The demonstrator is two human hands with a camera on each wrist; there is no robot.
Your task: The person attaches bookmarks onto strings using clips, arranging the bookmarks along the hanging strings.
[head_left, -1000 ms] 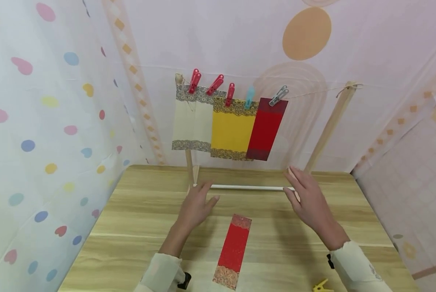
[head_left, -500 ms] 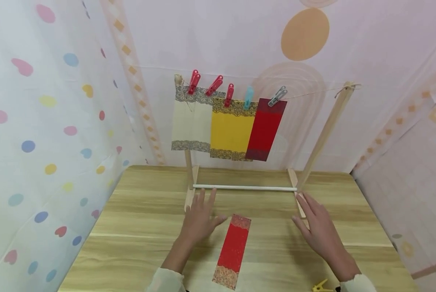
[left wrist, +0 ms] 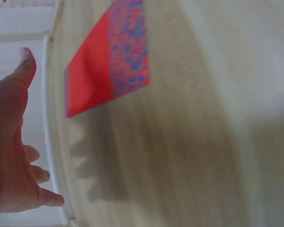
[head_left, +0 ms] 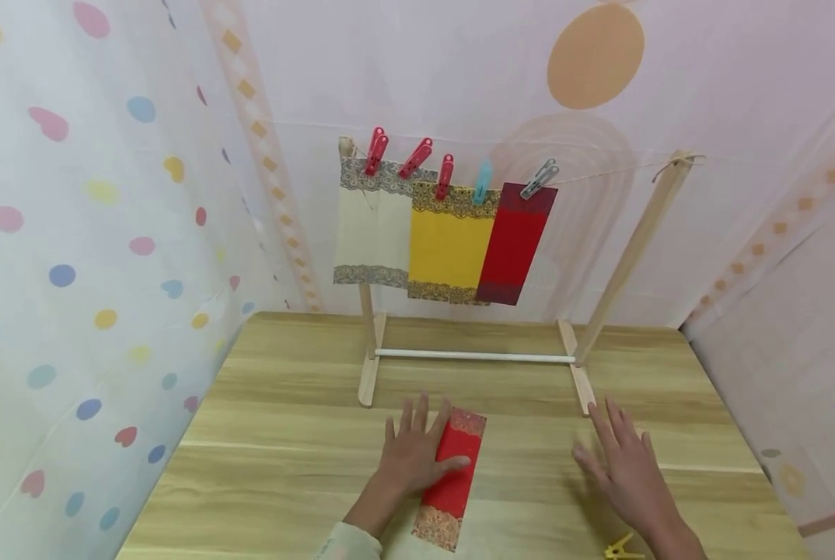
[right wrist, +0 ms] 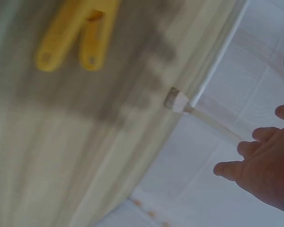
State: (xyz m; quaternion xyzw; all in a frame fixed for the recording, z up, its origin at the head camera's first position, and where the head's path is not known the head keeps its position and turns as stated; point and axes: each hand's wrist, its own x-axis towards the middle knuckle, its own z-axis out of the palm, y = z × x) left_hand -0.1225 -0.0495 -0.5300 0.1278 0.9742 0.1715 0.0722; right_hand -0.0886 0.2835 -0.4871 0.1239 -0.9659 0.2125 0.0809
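Note:
A red paper strip with patterned ends (head_left: 452, 494) lies on the wooden table. My left hand (head_left: 410, 459), fingers spread, overlaps the strip's left side in the head view; the left wrist view shows that hand (left wrist: 14, 151) raised above the tabletop beside the strip (left wrist: 92, 66). To the right, my right hand (head_left: 630, 474) hovers with loose, spread fingers and nothing in them. A yellow clothespin (head_left: 622, 547) lies below it near the front edge, and looms large as a blurred yellow clip (right wrist: 80, 33) in the right wrist view.
A wooden stand with a white crossbar (head_left: 473, 355) stands at the back. From its string hang cream (head_left: 372, 229), yellow (head_left: 452, 245) and dark red (head_left: 518, 245) pieces, held by several clothespins (head_left: 444, 177). Patterned curtains (head_left: 110, 272) enclose the table (head_left: 284, 467).
Both hands have drawn back from the stand's base toward the front. My left hand has also shifted right, over the red strip. The hanging pieces stay in place.

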